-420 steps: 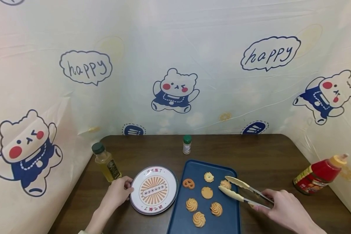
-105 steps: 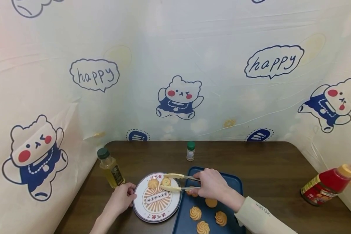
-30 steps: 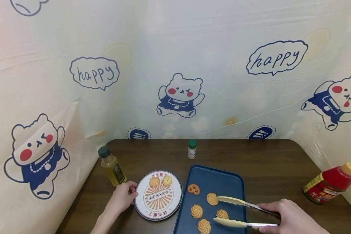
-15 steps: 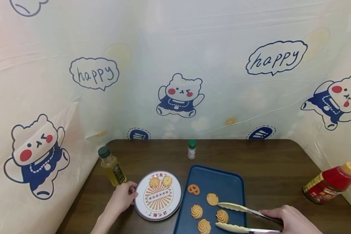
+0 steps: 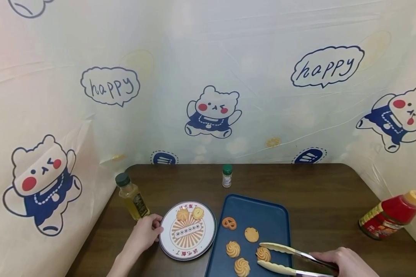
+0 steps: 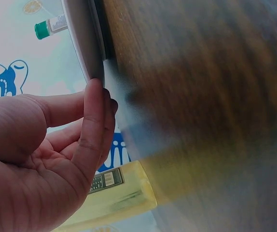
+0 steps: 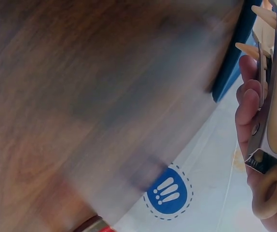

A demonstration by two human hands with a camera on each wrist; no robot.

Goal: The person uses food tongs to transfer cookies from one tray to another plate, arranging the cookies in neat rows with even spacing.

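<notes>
Gripping the parted tongs, right hand curled round them

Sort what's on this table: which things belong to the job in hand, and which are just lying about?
In use: metal tongs, blue tray, cookies, pretzel, patterned plate.

Just standing about: yellow oil bottle, green-capped jar, red squeeze bottle.

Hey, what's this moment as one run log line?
left hand: holds rim of printed plate | right hand: grips tongs | tongs: spread either side of swirl cookie on blue tray | printed plate: two cookies
</notes>
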